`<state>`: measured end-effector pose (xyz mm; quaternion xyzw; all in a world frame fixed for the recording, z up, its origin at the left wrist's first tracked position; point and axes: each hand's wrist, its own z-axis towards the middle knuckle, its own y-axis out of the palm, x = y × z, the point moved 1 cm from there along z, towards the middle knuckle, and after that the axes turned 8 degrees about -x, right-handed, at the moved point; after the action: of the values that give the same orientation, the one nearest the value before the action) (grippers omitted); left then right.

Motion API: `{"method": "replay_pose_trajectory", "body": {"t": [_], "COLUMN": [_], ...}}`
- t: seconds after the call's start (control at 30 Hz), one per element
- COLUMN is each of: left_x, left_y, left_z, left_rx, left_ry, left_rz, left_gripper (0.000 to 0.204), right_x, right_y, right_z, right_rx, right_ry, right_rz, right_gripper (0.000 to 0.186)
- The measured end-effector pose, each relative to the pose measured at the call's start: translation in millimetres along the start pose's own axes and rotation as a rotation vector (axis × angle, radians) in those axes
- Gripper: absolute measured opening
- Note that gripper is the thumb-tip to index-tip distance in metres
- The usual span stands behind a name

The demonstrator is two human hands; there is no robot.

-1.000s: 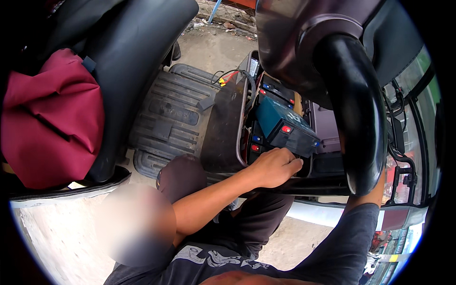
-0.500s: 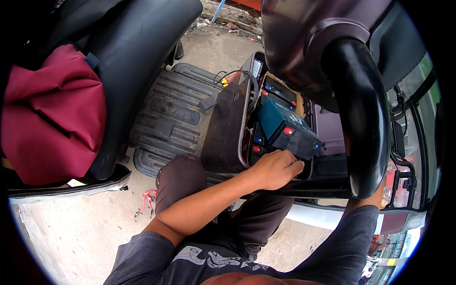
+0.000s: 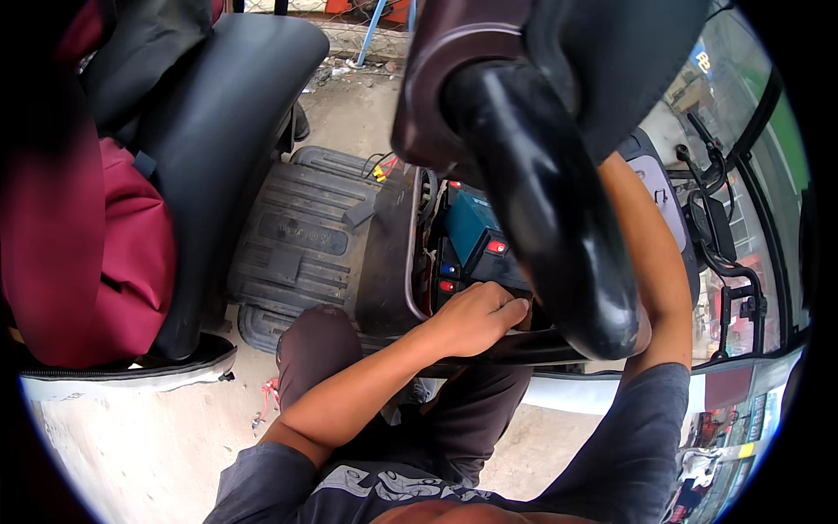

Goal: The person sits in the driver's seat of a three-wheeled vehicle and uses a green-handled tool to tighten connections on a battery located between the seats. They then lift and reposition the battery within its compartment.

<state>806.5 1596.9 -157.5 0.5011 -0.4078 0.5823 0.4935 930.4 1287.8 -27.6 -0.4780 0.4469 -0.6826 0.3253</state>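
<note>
My left hand (image 3: pixel 476 319) is closed, fingers curled down at the near edge of an open battery compartment (image 3: pixel 410 262). What the fingers hold, if anything, is hidden. Just beyond them, a teal-and-black battery (image 3: pixel 471 229) with red and blue terminals lies tilted on other black batteries (image 3: pixel 443 288) in the compartment. My right forearm (image 3: pixel 650 244) passes behind a thick black curved bar (image 3: pixel 550 210) of the raised seat part, and my right hand is hidden there.
A ribbed black footboard (image 3: pixel 297 227) lies left of the compartment, with loose wires and a yellow connector (image 3: pixel 379 173) at its far edge. Further left are a black seat (image 3: pixel 223 157) and maroon cloth (image 3: pixel 131 244). Red-handled clips (image 3: pixel 269 397) lie on the concrete floor.
The raised seat part and its bar now sit further left in view, covering more of the batteries. My right forearm reaches farther away from me. My left hand stays closed at the near edge.
</note>
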Motion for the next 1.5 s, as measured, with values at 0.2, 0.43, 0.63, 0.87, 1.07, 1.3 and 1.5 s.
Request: {"method": "replay_pose_trajectory", "body": {"t": [0.2,0.43,0.63,0.87,1.07,1.3,1.5], "left_x": [-37,-71,-23,-2,-2,1,0], "left_y": [5,2,-7,1,4,6,8], "left_z": [1,9,8,5,8,10,12], "left_rx": [-0.090,-0.102,-0.095,0.001,0.041,0.080,0.200], "left_ry": [0.219,0.105,-0.280,-0.219,-0.231,-0.266,-0.177], "left_rz": [0.094,-0.369,-0.221,-0.348,-0.278,-0.253,-0.078], "left_gripper": [0.039,0.030,0.039,0.050,0.050,0.050,0.047], "right_x": [9,2,-10,-16,-11,-9,-19], "right_y": [7,22,30,59,88,96,86], "right_z": [-7,-4,0,21,33,36,36], "right_rx": [0.142,0.196,0.328,0.667,0.809,0.531,0.394], "right_ry": [-0.147,-0.097,-0.040,-0.009,-0.023,-0.104,-0.109], "right_rz": [-0.002,0.173,0.370,0.656,1.246,2.106,2.356], "right_gripper": [0.031,0.044,0.055,0.038,0.029,0.024,0.022]}}
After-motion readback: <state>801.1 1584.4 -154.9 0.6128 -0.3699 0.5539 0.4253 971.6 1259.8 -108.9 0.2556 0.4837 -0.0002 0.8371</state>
